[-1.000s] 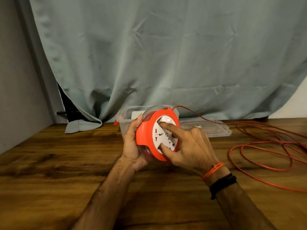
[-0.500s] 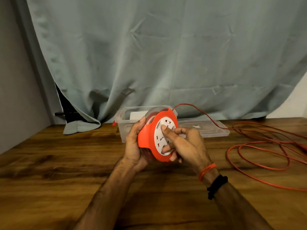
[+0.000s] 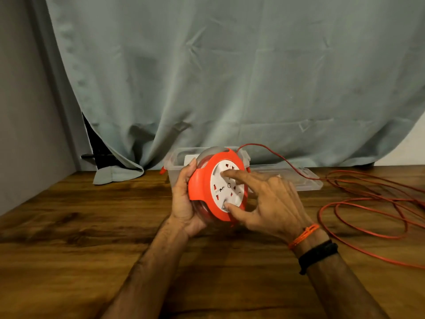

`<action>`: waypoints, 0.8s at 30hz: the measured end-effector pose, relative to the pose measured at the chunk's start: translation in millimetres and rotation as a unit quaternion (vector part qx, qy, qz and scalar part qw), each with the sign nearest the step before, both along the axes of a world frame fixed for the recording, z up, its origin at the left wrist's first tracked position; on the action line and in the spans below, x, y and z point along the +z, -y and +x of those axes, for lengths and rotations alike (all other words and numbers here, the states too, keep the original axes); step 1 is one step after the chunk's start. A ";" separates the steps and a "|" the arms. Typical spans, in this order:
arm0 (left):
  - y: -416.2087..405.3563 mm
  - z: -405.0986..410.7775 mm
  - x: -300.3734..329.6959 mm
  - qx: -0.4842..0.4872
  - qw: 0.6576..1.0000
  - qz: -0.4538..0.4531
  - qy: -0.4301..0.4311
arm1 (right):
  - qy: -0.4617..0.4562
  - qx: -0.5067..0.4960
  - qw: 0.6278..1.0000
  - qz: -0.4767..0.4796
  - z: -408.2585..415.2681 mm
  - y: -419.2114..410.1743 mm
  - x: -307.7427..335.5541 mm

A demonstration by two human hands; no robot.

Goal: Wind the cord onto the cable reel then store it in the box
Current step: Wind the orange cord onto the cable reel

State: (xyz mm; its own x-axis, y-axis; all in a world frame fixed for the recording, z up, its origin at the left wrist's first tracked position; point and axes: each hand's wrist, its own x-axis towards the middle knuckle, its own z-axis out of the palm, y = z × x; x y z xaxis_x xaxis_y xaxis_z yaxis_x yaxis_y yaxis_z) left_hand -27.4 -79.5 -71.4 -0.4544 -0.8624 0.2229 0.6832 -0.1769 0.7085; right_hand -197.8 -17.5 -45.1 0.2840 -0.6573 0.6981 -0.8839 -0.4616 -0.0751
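While the orange cable reel (image 3: 207,187) is held upright just above the table, its white socket face (image 3: 226,188) is being turned by hand. It is gripped from behind by the left hand (image 3: 184,199), whose fingers are curled round its rim. On the face, the right hand (image 3: 271,199) is spread: its forefinger is pressed near the top of the white disc and its thumb near the bottom, with the other fingers loosely extended. Half a second ago these fingers were bunched close on the disc; now they are opened wide again, so another turn appears to have been made. From the top of the reel the orange cord (image 3: 368,203) is led away to the right of the right hand, where many loose loops lie on the wooden table (image 3: 92,226). Winding is therefore judged far from finished. Just behind the hands, the clear plastic box (image 3: 174,166) stands open, its lid (image 3: 305,180) beside it.
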 end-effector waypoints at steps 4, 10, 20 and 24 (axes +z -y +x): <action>-3.1 -0.8 0.5 -0.007 1.000 0.003 0.024 | 0.000 0.031 0.999 0.021 -0.1 0.0 -1.5; -2.7 -0.2 -1.7 -0.017 0.999 -0.009 0.025 | 0.003 0.034 0.999 0.021 2.4 1.2 -4.9; -4.4 -7.3 -1.8 0.005 0.994 -0.080 0.072 | 0.570 -0.002 0.779 0.262 27.4 5.9 -4.1; -5.8 -9.4 -2.8 -0.013 0.995 -0.078 0.068 | 0.607 0.035 0.730 0.311 24.0 4.9 -1.0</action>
